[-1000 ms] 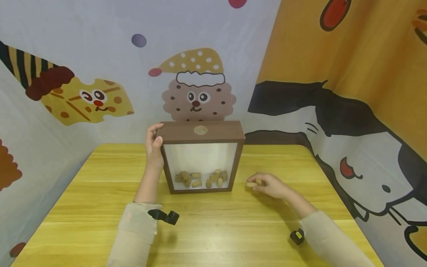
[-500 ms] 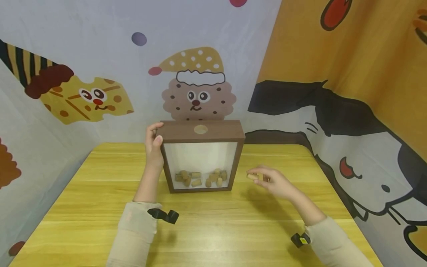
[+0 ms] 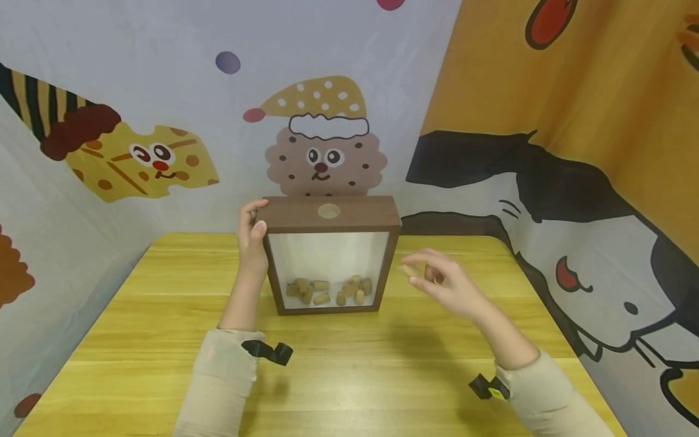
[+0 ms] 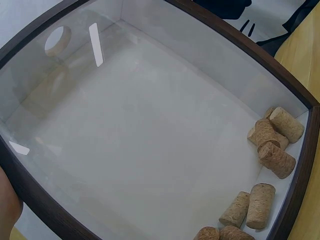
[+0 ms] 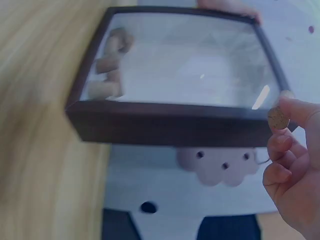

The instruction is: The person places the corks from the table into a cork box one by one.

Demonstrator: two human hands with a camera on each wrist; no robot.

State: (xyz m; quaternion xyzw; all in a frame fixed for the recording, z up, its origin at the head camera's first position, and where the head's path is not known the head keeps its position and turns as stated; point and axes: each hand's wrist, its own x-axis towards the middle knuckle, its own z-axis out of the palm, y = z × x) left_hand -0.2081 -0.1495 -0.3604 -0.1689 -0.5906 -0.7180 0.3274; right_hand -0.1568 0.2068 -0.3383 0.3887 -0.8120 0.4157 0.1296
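Observation:
A dark brown shadow box frame (image 3: 330,226) with a clear front stands upright on the table. Several corks (image 4: 261,205) lie along its bottom, and a round hole (image 3: 329,211) is cut in its top. My left hand (image 3: 252,243) grips the box's upper left corner, thumb on the front edge and fingers behind. To the right of the box, my right hand (image 3: 445,282) is raised above the table and pinches a single cork (image 5: 278,118) between thumb and fingertips. In the right wrist view that cork overlaps the box's top corner.
The yellow wood-grain table (image 3: 338,376) extends in front of the box and to both sides. Close behind the box hangs a cartoon-printed curtain (image 3: 180,91), which continues along the right side. Black wrist cameras sit at both cuffs.
My right hand has lifted the cork from near the tabletop and carried it upward, close to the box's right side. The left hand and the box have stayed put.

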